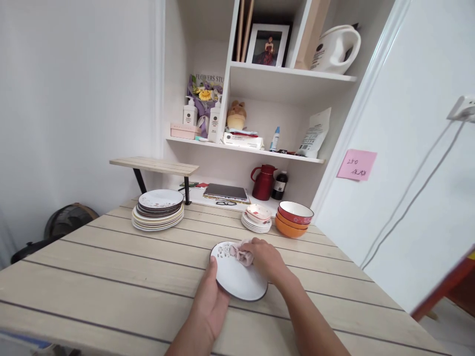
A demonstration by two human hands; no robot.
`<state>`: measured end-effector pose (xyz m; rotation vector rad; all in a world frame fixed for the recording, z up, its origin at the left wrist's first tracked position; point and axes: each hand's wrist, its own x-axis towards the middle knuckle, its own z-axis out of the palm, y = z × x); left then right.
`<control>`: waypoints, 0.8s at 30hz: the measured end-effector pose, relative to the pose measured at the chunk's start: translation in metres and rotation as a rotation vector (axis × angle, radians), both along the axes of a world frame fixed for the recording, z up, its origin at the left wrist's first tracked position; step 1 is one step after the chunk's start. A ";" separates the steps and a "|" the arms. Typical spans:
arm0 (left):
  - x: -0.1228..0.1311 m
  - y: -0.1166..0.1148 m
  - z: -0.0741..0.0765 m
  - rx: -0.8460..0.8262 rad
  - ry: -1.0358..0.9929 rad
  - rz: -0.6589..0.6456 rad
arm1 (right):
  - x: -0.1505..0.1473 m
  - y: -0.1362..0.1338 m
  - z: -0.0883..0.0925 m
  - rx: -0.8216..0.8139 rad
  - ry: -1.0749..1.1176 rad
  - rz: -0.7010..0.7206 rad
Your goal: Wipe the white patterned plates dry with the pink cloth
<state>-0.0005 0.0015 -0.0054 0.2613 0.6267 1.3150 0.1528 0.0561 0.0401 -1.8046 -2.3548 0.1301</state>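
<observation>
A white plate (pixel 237 279) with a dark rim and a small flower print lies tilted over the wooden table (pixel 111 267). My left hand (pixel 211 301) grips its near left edge, thumb on the rim. My right hand (pixel 265 259) is closed on a small pink cloth (pixel 242 253) and presses it on the plate's far part.
A stack of large plates (pixel 158 210) stands at the back left. Small plates (pixel 257 220) and stacked red and orange bowls (pixel 295 218) stand at the back right. Behind are shelves with bottles, a red jug (pixel 263 182) and a tablet (pixel 226 192). A wall is at the right.
</observation>
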 end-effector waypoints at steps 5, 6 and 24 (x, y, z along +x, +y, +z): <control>-0.001 -0.001 0.001 -0.040 -0.014 0.025 | 0.026 -0.021 0.006 -0.114 0.082 0.098; -0.001 -0.001 0.002 -0.041 -0.017 0.025 | 0.029 -0.024 0.007 -0.147 0.106 0.155; -0.002 0.002 -0.001 -0.004 -0.013 0.030 | 0.023 -0.028 0.005 -0.296 0.246 0.323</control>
